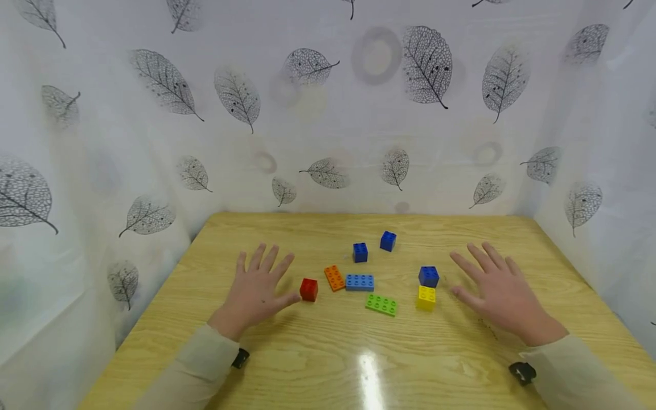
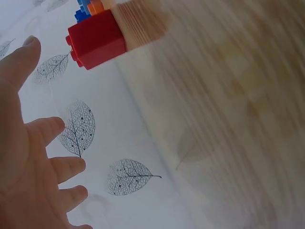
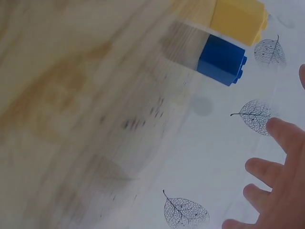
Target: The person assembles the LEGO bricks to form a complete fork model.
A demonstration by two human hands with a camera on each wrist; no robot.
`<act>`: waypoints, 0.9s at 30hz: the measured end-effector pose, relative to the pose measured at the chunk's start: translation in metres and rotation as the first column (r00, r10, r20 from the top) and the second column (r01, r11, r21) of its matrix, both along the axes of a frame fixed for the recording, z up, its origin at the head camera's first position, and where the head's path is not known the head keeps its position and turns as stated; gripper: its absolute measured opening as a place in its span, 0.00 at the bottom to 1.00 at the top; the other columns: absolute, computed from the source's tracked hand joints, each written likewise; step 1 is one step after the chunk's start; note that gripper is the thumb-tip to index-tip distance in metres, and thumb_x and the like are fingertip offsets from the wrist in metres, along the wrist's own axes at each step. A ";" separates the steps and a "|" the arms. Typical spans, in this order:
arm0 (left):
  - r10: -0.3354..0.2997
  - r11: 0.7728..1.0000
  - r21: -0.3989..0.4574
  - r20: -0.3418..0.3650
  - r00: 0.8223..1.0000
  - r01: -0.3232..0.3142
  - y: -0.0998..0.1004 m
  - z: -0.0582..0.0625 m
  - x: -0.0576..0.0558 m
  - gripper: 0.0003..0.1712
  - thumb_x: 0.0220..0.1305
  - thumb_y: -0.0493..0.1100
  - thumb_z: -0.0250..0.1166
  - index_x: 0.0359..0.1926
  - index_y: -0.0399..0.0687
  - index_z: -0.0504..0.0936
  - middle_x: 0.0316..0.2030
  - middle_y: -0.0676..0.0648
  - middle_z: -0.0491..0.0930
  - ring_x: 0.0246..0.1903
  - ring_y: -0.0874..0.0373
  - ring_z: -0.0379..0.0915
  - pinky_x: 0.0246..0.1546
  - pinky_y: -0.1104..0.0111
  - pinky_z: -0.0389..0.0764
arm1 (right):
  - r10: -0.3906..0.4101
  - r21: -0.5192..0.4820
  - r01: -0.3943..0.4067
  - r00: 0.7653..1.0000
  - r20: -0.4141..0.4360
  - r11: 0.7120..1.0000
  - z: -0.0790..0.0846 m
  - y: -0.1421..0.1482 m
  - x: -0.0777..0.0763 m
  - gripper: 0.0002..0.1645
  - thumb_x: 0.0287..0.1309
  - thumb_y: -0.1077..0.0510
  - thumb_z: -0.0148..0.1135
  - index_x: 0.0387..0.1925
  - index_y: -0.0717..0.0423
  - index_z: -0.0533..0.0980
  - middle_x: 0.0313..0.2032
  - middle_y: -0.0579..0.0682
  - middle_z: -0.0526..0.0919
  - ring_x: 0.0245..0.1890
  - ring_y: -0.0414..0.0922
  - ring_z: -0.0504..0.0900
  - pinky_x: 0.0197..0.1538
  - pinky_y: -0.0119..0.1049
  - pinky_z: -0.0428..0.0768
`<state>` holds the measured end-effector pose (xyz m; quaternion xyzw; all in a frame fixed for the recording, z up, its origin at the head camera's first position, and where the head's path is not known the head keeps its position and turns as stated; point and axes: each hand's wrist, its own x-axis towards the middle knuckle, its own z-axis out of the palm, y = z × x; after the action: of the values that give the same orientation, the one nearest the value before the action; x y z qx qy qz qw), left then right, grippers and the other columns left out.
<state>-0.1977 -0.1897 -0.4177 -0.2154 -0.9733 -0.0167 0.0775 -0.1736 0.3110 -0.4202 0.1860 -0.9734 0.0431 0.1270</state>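
My left hand (image 1: 254, 296) is spread palm down at the left, its thumb tip close to a red block (image 1: 308, 290). In the left wrist view that red block (image 2: 97, 39) stands apart from the fingers. On the right, my right hand (image 1: 504, 296) spreads its fingers too, holding nothing. Nearest to it are a yellow block (image 1: 426, 298) and a dark blue block (image 1: 428, 276). Between the hands lie an orange brick (image 1: 335, 278), a light blue brick (image 1: 360, 282) and a lime green brick (image 1: 381, 304). Farther back are two dark blue blocks, one left (image 1: 360, 252), one right (image 1: 388, 241).
The wooden table (image 1: 318, 353) has its far edge against a white curtain (image 1: 338, 125) printed with grey leaves, which also hangs along both sides. A dark strap piece shows under each sleeve. Light glares off the table's near middle.
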 end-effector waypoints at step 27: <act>-0.198 0.788 0.594 0.495 0.846 -0.163 0.025 -0.015 0.001 0.39 0.70 0.43 0.67 0.77 0.49 0.61 0.73 0.44 0.64 0.69 0.45 0.63 0.66 0.47 0.66 | 0.266 -0.420 -0.109 0.904 0.334 0.901 -0.003 -0.038 0.008 0.37 0.70 0.45 0.62 0.75 0.53 0.64 0.63 0.57 0.75 0.59 0.58 0.76 0.53 0.58 0.78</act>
<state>-0.1971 -0.1648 -0.4327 -0.1741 -0.8937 -0.3926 -0.1301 -0.1661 0.2732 -0.4229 0.2394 -0.9276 0.2846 -0.0360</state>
